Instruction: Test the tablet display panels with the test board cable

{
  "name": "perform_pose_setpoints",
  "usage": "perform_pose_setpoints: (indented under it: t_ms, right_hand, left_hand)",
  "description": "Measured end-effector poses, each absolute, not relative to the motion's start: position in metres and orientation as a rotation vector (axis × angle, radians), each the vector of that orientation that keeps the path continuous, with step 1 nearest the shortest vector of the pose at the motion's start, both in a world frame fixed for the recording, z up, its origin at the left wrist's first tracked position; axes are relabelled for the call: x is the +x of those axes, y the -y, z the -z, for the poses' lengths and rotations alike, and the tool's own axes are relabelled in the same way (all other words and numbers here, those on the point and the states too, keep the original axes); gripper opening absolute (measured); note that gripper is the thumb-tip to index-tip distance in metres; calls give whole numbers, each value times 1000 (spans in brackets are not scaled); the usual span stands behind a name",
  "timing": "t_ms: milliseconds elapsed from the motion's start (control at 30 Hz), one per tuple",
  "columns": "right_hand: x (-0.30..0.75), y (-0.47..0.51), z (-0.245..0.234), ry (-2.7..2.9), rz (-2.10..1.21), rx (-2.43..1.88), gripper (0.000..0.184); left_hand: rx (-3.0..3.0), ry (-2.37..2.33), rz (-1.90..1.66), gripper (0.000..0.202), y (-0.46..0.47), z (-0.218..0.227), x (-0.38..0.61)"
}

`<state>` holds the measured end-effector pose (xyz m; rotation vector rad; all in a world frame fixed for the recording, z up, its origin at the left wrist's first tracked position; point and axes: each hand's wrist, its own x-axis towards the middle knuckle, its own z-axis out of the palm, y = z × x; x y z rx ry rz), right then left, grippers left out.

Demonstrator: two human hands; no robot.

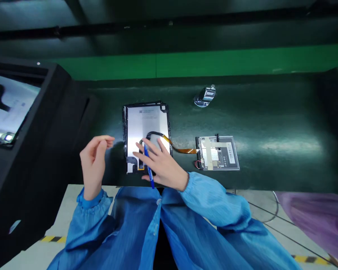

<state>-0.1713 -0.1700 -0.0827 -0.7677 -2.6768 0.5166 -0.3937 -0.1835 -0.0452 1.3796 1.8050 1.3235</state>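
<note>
My right hand (165, 167) reaches over a display panel (135, 129) with a silvery back and black frame. A blue pen (150, 170) is held between its thumb and fingers, while the other fingers spread over the panel. An orange-brown flex cable (183, 150) runs from the panel to a small circuit-board module (228, 153) on the right. My left hand (94, 161) is raised just left of the panel, fingers bent together near the thumb. Nothing shows in it.
A chrome tally counter (205, 96) stands behind, on the dark green bench (278, 112). At the left, a black slanted holder (49, 97) bears another panel (8, 101). Purple cloth (312, 217), perhaps someone's clothing, shows at the lower right.
</note>
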Motion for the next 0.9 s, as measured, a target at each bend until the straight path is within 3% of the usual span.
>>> perform_pose_setpoints:
  t_ms: [133,267,467,633,767,900]
  right_hand:
    - [-168,165,92,2740,-459,-892,88]
    - [-166,166,100,2769,-318,-853,77]
    - [-167,171,106,2729,-289,-866,71]
    - [-168,176,108,2625,-279,-813,67]
    - [-168,182,105,2471,-225,-864,73]
    - [-150,193,94,2154,-145,-901,62]
  left_hand:
    - [1288,-1704,-783,36,209,55,-399]
    - [1346,-1761,-614,50,228,59,-389]
    - [1292,-1714,-831,45,227,67,-378]
    - [903,-1640,-1091,39,222,72,-370]
    - [705,-1370,-1219,40,217,54,-355]
    - [839,-1019,-1180,41,215,33,-335]
